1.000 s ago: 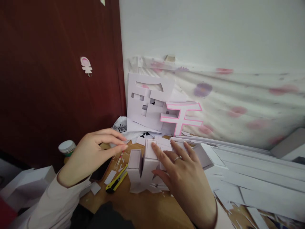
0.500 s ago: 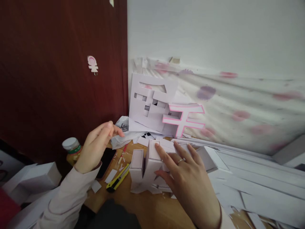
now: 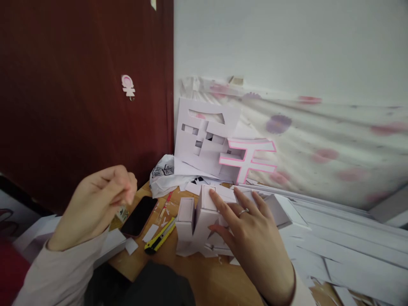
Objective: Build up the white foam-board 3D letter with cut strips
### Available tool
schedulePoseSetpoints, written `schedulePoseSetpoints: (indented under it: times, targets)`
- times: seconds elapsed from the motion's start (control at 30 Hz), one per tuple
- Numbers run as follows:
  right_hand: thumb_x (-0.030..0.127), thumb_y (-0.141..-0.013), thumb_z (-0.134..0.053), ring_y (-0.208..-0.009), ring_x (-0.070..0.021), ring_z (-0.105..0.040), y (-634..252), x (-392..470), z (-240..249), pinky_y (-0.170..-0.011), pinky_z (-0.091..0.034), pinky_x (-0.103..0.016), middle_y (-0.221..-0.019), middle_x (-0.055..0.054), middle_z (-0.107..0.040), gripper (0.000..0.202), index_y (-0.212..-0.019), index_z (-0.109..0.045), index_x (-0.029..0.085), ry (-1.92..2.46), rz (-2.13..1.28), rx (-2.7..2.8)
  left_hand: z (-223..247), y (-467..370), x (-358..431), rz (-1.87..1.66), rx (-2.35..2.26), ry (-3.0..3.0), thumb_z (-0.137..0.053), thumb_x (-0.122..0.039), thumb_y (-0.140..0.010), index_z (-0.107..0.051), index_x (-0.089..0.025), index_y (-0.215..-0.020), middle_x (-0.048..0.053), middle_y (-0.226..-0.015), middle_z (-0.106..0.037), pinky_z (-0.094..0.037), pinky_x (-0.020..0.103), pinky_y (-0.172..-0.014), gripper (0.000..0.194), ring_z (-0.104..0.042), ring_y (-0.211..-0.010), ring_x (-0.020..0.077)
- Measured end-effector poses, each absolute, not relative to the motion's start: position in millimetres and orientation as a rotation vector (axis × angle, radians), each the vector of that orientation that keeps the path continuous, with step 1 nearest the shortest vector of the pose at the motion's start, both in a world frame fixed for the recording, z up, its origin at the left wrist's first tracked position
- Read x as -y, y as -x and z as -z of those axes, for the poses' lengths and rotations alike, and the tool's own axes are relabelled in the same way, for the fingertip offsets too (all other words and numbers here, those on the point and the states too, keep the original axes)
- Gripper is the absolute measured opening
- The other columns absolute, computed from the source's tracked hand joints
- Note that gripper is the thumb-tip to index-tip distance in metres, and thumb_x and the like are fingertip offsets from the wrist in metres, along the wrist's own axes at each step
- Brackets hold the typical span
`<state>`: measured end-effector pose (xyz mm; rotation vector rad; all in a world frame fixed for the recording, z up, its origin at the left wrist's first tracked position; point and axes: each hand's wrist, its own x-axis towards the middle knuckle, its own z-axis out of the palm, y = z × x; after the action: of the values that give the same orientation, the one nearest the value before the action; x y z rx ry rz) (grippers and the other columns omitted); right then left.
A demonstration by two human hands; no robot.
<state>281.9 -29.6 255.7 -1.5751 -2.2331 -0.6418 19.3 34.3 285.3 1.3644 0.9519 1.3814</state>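
Observation:
My right hand (image 3: 251, 238), a ring on one finger, lies flat with spread fingers on a white three-dimensional paper character (image 3: 195, 221) standing on the wooden table (image 3: 197, 280). My left hand (image 3: 98, 202) hovers to the left above the table's edge, blurred, its fingers curled loosely; I cannot see anything in it. Below it lie a black phone (image 3: 139, 216) and a yellow utility knife (image 3: 158, 240). Small white paper scraps (image 3: 149, 233) are scattered between them.
Against the wall lean a white cut-out sheet (image 3: 204, 134) and a pink-edged white character (image 3: 247, 158). Long white paper strips (image 3: 344, 238) cover the right of the table. A crumpled printed bag (image 3: 165, 175) lies at the back. A dark red panel (image 3: 79, 93) stands at the left.
My left hand has drawn back to the left and toward me, its fingers curling in. The jar at the left is now hidden behind it. My right hand stays on the paper character.

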Motion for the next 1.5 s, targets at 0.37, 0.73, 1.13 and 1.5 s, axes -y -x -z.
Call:
schedulePoseSetpoints:
  times: [0.37, 0.73, 1.13, 1.5]
  targets:
    - [0.036, -0.078, -0.077, -0.120, -0.0380, -0.057, -283, 25, -258, -0.100, -0.037, -0.058, -0.094, -0.007, -0.076, 0.070, -0.140, -0.047, 0.023, 1.617, 0.615, 2.251, -275, -39, -72, -1.516, -1.097, -1.558, -0.074, -0.031, -0.077, -0.073, -0.017, -0.079, 0.003, -0.082, -0.076, -0.054, 0.027, -0.075, 0.014, -0.069, -0.078, 0.0156]
    - [0.037, -0.080, -0.073, -0.124, -0.0364, -0.054, -281, 24, -261, -0.103, -0.036, -0.059, -0.094, -0.008, -0.076, 0.068, -0.141, -0.046, 0.025, 1.713, 0.518, 2.272, -272, -79, -107, -1.604, -0.838, -1.473, -0.084, -0.028, -0.063, -0.075, -0.018, -0.087, 0.005, -0.089, -0.077, -0.057, 0.034, -0.088, 0.027, -0.072, -0.089, 0.0220]
    - [0.039, -0.080, -0.073, -0.123, -0.0351, -0.055, -281, 14, -268, -0.101, -0.038, -0.056, -0.094, -0.011, -0.076, 0.068, -0.140, -0.047, 0.022, 1.744, 0.517, 2.289, -262, -83, -105, -1.451, -0.767, -1.761, -0.078, -0.027, -0.068, -0.036, -0.020, -0.146, 0.015, -0.140, -0.054, -0.045, 0.040, -0.105, 0.089, -0.048, -0.131, 0.0274]
    - [0.036, -0.070, -0.082, -0.107, -0.0298, -0.064, -292, 5, -275, -0.098, -0.047, -0.047, -0.121, -0.018, -0.065, 0.076, -0.133, -0.050, 0.009, 1.679, 0.461, 2.296, -249, -113, -59, -1.243, -0.735, -2.438, -0.068, -0.030, -0.084, -0.072, -0.022, -0.111, 0.009, -0.122, -0.068, -0.048, 0.046, -0.102, 0.028, -0.058, -0.119, 0.0270]
